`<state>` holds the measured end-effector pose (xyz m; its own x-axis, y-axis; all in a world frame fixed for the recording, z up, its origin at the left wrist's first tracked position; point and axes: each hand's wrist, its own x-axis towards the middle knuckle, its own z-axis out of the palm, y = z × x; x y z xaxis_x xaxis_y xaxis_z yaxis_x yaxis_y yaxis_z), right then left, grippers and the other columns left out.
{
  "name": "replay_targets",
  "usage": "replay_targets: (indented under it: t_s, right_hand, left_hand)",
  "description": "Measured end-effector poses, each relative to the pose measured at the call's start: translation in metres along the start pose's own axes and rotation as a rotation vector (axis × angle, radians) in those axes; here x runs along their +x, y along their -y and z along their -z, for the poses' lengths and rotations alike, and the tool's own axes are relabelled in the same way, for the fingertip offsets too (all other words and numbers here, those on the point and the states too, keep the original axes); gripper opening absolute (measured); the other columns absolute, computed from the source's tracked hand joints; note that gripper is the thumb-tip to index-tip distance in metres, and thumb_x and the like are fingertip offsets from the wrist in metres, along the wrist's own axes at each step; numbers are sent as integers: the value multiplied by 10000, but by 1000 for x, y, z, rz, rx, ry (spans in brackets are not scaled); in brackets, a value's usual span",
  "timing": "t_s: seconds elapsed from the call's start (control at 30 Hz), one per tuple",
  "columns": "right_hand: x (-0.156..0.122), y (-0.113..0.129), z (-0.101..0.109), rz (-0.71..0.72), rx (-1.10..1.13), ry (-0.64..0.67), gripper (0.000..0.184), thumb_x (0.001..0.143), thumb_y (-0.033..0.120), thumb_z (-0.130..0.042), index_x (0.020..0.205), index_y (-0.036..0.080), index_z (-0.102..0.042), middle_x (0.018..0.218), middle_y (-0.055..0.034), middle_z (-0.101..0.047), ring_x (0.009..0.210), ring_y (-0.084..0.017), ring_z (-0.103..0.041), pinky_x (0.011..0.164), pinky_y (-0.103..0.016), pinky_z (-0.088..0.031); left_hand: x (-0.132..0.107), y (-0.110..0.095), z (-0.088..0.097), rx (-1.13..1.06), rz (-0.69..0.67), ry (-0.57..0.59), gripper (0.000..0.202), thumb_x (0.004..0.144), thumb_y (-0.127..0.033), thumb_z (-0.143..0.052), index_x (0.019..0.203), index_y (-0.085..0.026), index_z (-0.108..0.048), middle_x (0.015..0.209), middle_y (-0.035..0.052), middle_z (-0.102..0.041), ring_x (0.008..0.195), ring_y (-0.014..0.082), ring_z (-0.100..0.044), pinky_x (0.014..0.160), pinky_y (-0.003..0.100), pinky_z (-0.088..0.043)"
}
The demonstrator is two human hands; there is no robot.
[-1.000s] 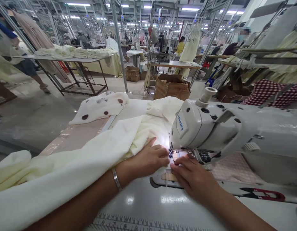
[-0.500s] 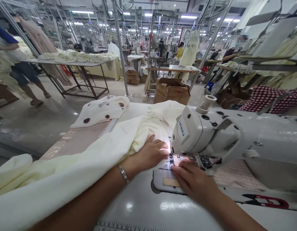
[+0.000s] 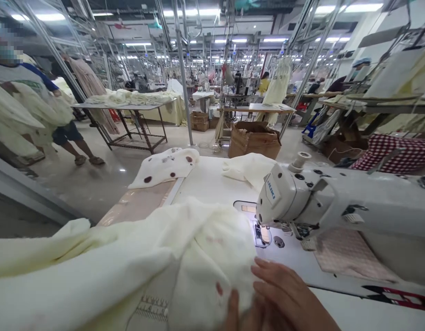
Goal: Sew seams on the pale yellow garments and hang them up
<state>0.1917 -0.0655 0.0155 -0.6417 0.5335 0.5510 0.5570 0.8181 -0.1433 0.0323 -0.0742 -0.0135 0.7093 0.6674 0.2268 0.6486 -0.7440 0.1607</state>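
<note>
Soft cream fleece fabric (image 3: 212,257) lies bunched across the near side of the sewing table, with a small dark reddish-brown spot near my fingers. My right hand (image 3: 288,294) is closed at the fabric's right edge, its fingers reaching over it. Low in the view, blurred fingers of my left hand (image 3: 235,305) press against the same fabric; the rest of that hand is hidden. Just beyond is the white JUKI sewing machine (image 3: 295,197), its lit presser foot (image 3: 258,232) uncovered and apart from the fabric.
A spotted cream piece (image 3: 166,168) lies at the table's far left, another cream piece (image 3: 250,168) behind the machine. Red-handled thread snips (image 3: 401,296) and pink checked cloth (image 3: 350,255) are at right. A printed ruler scale (image 3: 152,308) shows in front. A person carrying garments stands at left.
Both hands have come back from the presser foot toward me, drawing the fleece off the needle area. The view has shifted left, and the person at left shows more fully.
</note>
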Motion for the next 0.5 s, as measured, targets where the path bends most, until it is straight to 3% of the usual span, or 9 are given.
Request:
replay_targets:
  t_s: [0.1,0.2,0.27,0.33,0.4,0.5]
  right_hand:
    - [-10,14,5,36,35,107,143,895,227,-471,940,228,-607,934,-14,-713,998,-167,-631,900,-297,-485]
    - [-20,19,18,36,147,218,86,876,254,-520,863,255,-605,819,12,-712,903,-160,-658,891,-293,-491]
    - [-29,15,24,-115,160,186,100,892,278,-499,886,255,-597,785,4,-688,837,-149,-657,793,-264,-524]
    - [-38,9,22,-324,72,80,145,896,350,-488,894,250,-593,712,4,-644,688,-144,-641,621,-251,-528]
    - [-41,5,15,-447,-12,53,226,848,462,-540,802,247,-592,605,30,-583,539,-136,-588,499,-254,-480]
    - [-33,8,3,-499,72,139,374,785,539,-589,603,222,-514,544,47,-538,496,-120,-544,473,-236,-436]
  left_hand:
    - [8,5,19,-63,32,24,169,875,-302,-483,956,-306,-631,930,42,-653,805,203,-598,735,355,-486]
    - [25,38,43,-61,195,-11,217,846,-342,-537,953,-170,-615,905,103,-631,826,265,-597,720,402,-470]
    - [26,55,50,-78,297,-15,200,846,-299,-532,900,-120,-603,796,94,-621,740,263,-609,646,375,-466]
    - [19,60,51,-123,325,-5,144,839,-270,-526,852,-141,-590,736,47,-611,664,214,-607,591,311,-460]
    - [7,55,54,-232,308,-25,74,818,-235,-522,822,-175,-567,772,13,-606,680,167,-595,587,255,-460]
    - [-6,43,68,-508,230,-153,119,754,-122,-458,814,-191,-536,861,11,-593,799,144,-569,701,242,-469]
